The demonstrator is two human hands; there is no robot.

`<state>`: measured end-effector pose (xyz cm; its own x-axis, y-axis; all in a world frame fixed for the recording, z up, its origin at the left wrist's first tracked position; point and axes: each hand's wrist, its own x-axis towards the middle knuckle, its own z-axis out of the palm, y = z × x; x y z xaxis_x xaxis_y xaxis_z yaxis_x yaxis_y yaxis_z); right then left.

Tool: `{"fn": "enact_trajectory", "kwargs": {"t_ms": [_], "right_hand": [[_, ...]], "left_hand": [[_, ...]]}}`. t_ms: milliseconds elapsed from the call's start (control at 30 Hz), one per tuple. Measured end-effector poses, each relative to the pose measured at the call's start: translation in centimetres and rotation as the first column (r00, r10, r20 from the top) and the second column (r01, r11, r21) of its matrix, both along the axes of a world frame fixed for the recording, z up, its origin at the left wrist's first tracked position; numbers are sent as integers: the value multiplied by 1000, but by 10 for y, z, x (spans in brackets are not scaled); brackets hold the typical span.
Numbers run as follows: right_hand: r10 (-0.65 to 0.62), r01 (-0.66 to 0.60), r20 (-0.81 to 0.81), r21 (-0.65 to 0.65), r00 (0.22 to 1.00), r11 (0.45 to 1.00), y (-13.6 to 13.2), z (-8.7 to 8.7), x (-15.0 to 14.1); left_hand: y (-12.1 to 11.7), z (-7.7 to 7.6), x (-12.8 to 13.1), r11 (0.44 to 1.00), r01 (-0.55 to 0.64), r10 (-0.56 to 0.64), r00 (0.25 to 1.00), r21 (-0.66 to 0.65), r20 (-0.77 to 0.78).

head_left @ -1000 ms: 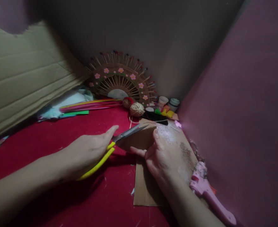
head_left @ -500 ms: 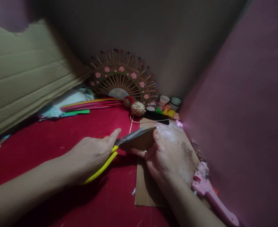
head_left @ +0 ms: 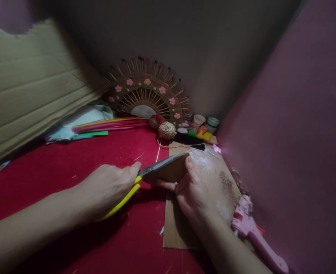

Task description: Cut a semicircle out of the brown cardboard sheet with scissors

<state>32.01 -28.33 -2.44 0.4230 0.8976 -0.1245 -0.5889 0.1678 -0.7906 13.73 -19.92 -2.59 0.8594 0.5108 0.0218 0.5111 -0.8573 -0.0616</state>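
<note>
My left hand [head_left: 111, 188] is closed round the yellow handles of a pair of scissors [head_left: 122, 201]. The dark blades point up to the right and lie along the upper edge of a small brown cardboard piece [head_left: 170, 170]. My right hand [head_left: 192, 190] grips that piece at its right end, thumb on top and fingers below. Beneath the right hand lies a larger flat cardboard sheet [head_left: 175, 228] with whitish glue-like patches. A thin sliver [head_left: 139, 156] rests on the red surface just beyond the scissors.
A pink glue gun [head_left: 253, 232] lies at the right by the pink wall. Behind stand a flowered stick fan [head_left: 145, 87], a beige yarn ball [head_left: 167, 130], and small tubs [head_left: 212, 123]. Colourful strips [head_left: 108, 127] lie back left under a big leaning cardboard panel [head_left: 28, 83].
The scissor blades have closed along the edge of the cardboard piece, and my left thumb has lowered. A thin sliver now shows on the red surface beyond. The right hand stays put.
</note>
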Motion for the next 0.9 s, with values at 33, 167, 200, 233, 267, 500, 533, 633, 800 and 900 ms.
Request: {"fn": "enact_trajectory", "kwargs": {"t_ms": [33,167,200,233,267,500,533,633,800,900], "right_hand": [[-7,7,2,-6,1000,1000,0,0,0],[1,-1,-2,-9,1000,1000,0,-1,1],[13,-13,-10,-4,1000,1000,0,0,1],[23,-23,-19,3,1000,1000,0,0,1],[30,-30,-25,8,999,1000,1,0,1],[-10,11,-51,16,999,1000,0,2,2],[-5,6,-51,16,999,1000,0,2,2],[-20,21,-52,14,998,1000,1,2,2],[-6,6,-64,-9,998,1000,2,0,3],[8,-8,-54,2,998,1000,2,-1,2]], "left_hand": [[0,1,0,1000,14,-14,1000,0,-1],[0,5,-1,999,44,-44,999,2,22],[-1,5,-1,999,47,-47,999,14,23],[-1,6,-1,999,47,-47,999,26,22],[-1,6,-1,999,40,-41,999,36,20],[-2,5,-1,999,-6,4,998,40,63],[-2,6,-1,999,-8,6,998,33,62],[-2,9,0,1000,-10,10,999,-5,31],[-5,9,2,997,-62,62,998,-49,12],[-5,4,0,991,-75,84,993,-107,82]]}}
